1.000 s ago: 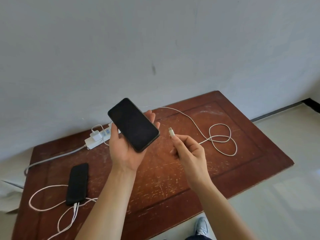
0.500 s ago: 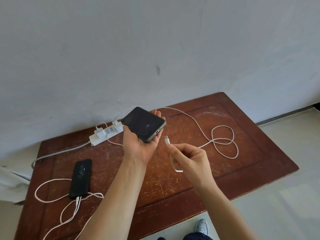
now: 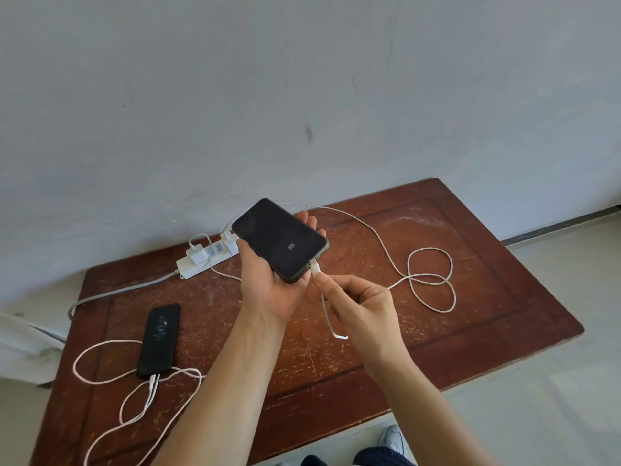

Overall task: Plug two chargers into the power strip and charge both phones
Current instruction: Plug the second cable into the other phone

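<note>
My left hand [image 3: 268, 284] holds a black phone [image 3: 279, 242] above the table, screen up, with a small mark lit on it. My right hand [image 3: 356, 304] pinches the white cable plug [image 3: 315, 268], which sits in the phone's bottom port. Its white cable [image 3: 430, 280] loops across the table to the right. A white power strip [image 3: 201, 258] lies by the wall with two white chargers [image 3: 196, 252] in it. A second black phone [image 3: 159, 339] lies flat at the left, its screen showing a charging symbol, with a cable [image 3: 153, 386] in its near end.
The brown wooden table [image 3: 470, 331] stands against a grey wall. The strip's grey cord [image 3: 117, 290] runs off the left edge. White cloth [image 3: 23, 344] lies at the far left. A shoe [image 3: 391, 438] and tiled floor [image 3: 537, 415] show below the table's front edge.
My right hand brought the plug up to the phone's bottom port and it now sits in the port. The held phone's screen lit a small mark. The camera view shifted slightly.
</note>
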